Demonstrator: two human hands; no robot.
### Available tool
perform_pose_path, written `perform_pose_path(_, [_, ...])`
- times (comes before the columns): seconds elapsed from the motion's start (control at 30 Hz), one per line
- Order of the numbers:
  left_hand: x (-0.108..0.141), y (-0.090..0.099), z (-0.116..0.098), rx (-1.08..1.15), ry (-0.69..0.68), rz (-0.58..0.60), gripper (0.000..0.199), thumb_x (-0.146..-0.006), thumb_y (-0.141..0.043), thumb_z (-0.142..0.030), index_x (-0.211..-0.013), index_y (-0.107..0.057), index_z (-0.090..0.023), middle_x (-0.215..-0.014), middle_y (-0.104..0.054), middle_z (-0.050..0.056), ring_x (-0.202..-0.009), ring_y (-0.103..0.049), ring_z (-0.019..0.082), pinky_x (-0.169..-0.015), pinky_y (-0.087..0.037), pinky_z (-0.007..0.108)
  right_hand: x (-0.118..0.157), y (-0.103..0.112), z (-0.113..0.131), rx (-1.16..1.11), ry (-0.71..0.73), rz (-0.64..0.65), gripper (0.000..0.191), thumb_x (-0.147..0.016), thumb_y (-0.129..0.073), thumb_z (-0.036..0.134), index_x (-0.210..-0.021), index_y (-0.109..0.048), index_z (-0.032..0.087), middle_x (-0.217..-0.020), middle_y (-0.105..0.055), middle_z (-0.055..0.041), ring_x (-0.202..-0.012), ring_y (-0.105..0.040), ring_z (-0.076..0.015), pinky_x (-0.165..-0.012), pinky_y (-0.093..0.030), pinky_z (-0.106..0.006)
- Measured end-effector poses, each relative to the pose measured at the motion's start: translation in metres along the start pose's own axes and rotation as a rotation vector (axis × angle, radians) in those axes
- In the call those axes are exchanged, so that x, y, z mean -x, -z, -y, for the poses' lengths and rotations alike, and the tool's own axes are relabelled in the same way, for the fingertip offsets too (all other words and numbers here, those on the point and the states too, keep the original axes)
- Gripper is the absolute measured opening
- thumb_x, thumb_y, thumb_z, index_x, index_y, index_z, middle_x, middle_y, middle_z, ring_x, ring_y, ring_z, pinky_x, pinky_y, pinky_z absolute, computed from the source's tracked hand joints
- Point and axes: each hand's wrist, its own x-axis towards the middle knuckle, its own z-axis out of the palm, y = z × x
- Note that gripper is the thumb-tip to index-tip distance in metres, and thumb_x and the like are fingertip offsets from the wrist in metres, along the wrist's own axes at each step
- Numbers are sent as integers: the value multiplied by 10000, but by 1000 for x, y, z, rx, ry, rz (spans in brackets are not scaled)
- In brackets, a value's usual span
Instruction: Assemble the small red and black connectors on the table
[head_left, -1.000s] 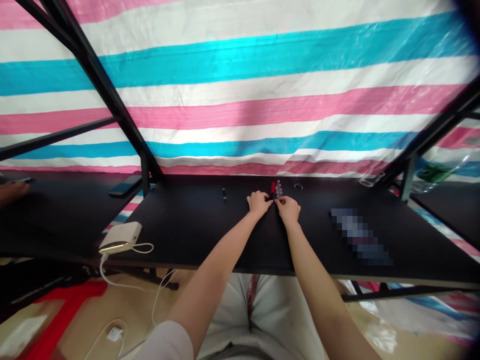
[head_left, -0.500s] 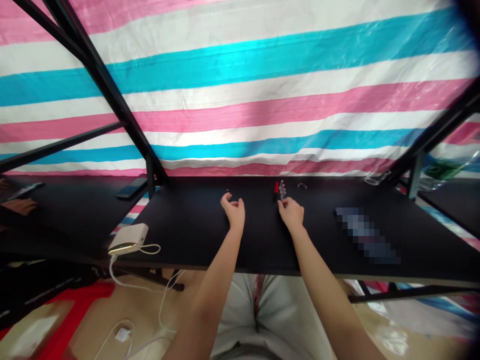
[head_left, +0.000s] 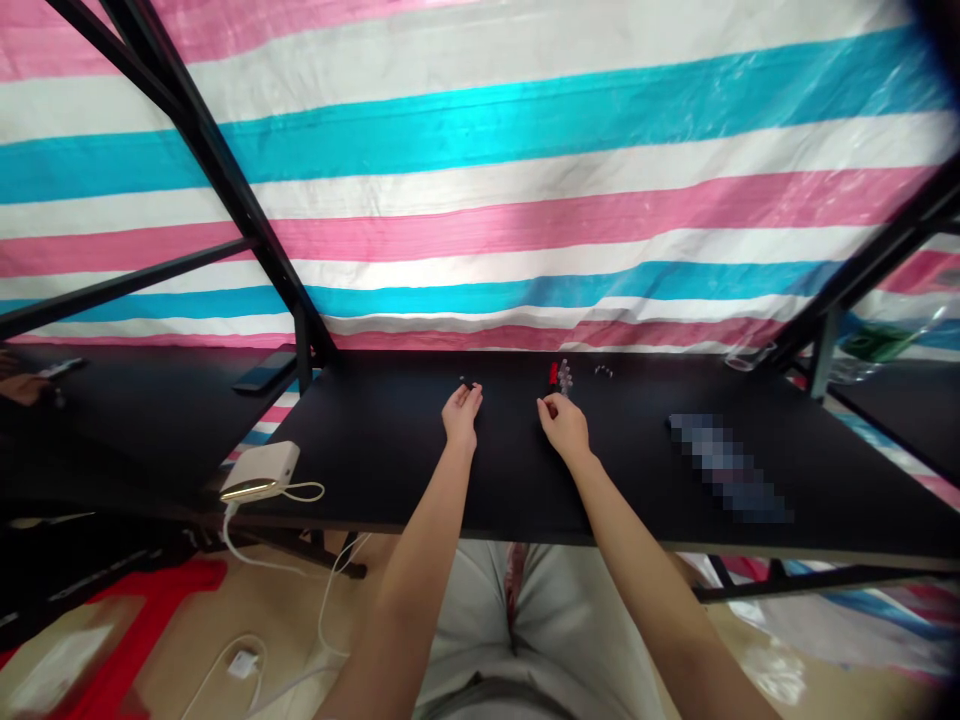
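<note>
My left hand (head_left: 460,415) is closed, thumb and fingers brought together at a small dark piece (head_left: 469,383) that sticks out past the fingertips. What kind of piece it is, I cannot make out. My right hand (head_left: 565,428) is curled in a pinch over the black tabletop. Anything between its fingertips is too small to tell. Just beyond it lies a small red object (head_left: 553,373) with a dark lower end. Beside that is a cluster of clear, bead-like pieces (head_left: 565,377). A few smaller shiny pieces (head_left: 603,371) lie farther right.
A white box with a cable (head_left: 262,468) stands at the table's (head_left: 360,470) left front. A blurred-out flat item (head_left: 727,470) lies at right. A dark phone (head_left: 264,370) and another person's hand (head_left: 26,388) are at the left table. Black frame bars (head_left: 225,180) slant up at the sides.
My left hand's fingers, apart before, have come together on the small dark piece. My right hand has drawn left and slightly nearer to me, away from the clear pieces.
</note>
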Motion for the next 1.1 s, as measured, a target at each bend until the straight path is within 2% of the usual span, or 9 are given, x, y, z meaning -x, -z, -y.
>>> perform_pose_path(0.17, [12, -4, -2, 3, 87, 176, 271, -608, -713, -190, -820, -561, -120, -753, -636, 38, -663, -618, 109, -668, -473, 238, 3, 0, 11, -142, 117, 19, 300, -840, -356, 398, -805, -568, 189, -740, -585, -32, -637, -523, -124, -610, -394, -232])
perform_pose_path(0.33, [19, -8, 1, -55, 188, 359, 254, -597, -718, -231, -720, -519, -130, -682, -623, 21, -672, -621, 121, -649, -466, 234, 5, 1, 19, -239, 159, 110, 291, -858, -346, 387, -942, -554, 201, -831, -604, -38, -690, -551, -133, -652, -419, -239])
perform_pose_path(0.5, [24, -9, 4, -117, 236, 454, 251, -610, -705, -265, -717, -531, -119, -696, -622, 37, -601, -591, 91, -576, -439, 208, 5, -1, 18, -223, 168, 179, 307, -875, -305, 383, -929, -551, 207, -805, -598, -34, -673, -552, -136, -624, -413, -236])
perform_pose_path(0.7, [26, -10, 4, -137, 204, 467, 262, -600, -702, -291, -697, -525, -124, -601, -550, -17, -440, -467, 34, -481, -378, 197, 6, -3, 16, -196, 194, 159, 321, -872, -305, 389, -886, -563, 199, -759, -591, -37, -636, -544, -134, -604, -403, -233])
perform_pose_path(1.1, [29, -11, 6, -82, 161, 409, 259, -592, -702, -302, -660, -523, -127, -580, -501, -30, -448, -439, 31, -487, -352, 200, 9, -5, 22, -181, 232, 96, 335, -864, -316, 397, -877, -580, 191, -805, -608, -59, -673, -551, -142, -646, -423, -241])
